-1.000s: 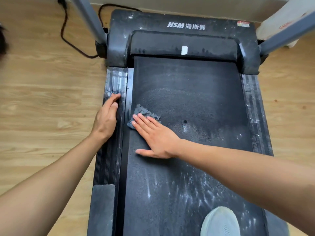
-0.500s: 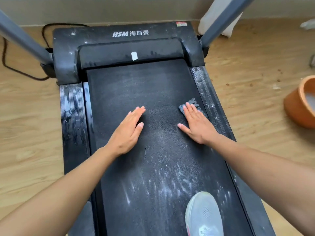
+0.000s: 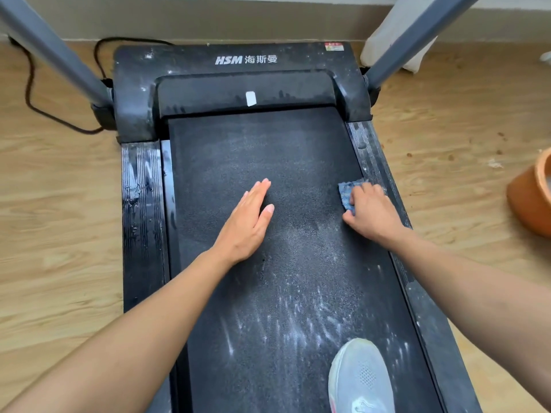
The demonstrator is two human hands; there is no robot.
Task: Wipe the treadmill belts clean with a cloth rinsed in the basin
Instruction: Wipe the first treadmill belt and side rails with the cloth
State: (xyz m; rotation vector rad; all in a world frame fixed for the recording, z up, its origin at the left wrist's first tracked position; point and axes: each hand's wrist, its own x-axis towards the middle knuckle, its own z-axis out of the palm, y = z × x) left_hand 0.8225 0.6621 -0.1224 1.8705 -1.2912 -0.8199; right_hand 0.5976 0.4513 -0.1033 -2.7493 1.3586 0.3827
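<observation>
Cloth (image 3: 346,190) is gripped by right hand (image 3: 372,214) at belt (image 3: 268,150) edge.

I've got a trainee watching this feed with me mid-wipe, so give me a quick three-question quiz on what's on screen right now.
1. True or false: the left hand lies flat on the belt and holds nothing.
2. Where is the cloth? A) under the right hand, at the belt's right edge; B) at the belt's left edge; C) at the belt's near end.
3. On which side of the belt does the orange basin stand?

Key: 1 true; 2 A; 3 the right.
</observation>
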